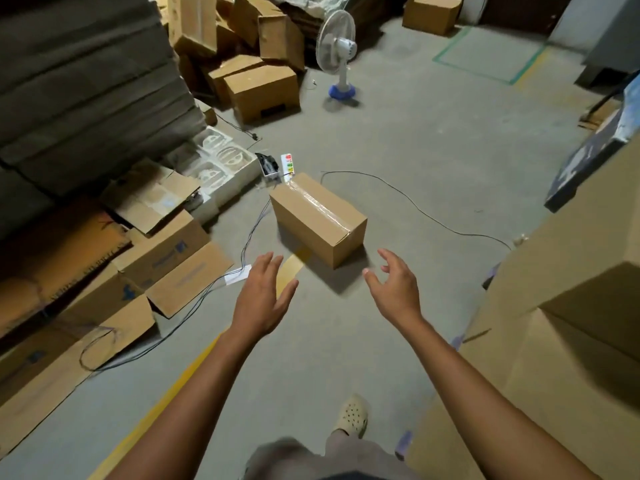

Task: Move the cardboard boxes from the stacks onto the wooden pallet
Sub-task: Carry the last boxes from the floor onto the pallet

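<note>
The left hand [265, 296] reaches out, fingers straight and slightly apart, holding nothing. Just beyond, the cardboard box [318, 216] sits on the floor [433, 150], long axis running diagonally from far left to near right; plain brown, closed, clear tape along the top seam. The right hand [394, 289], fingers spread and loosely curved, also empty. Grey concrete; larger boxes [561, 341] stacked at right.

A taped cardboard box [317, 216] sits alone on the concrete floor [433, 140] at the centre of the frame; both bare arms reach toward it from the bottom, left hand [265, 296] and right hand [394, 289] spread, fingers relaxed, touching nothing; a white fan [337, 53] stands at upper centre; flattened cartons [104, 306] fill the left edge; stacked boxes [554, 341] rise at lower right.
</note>
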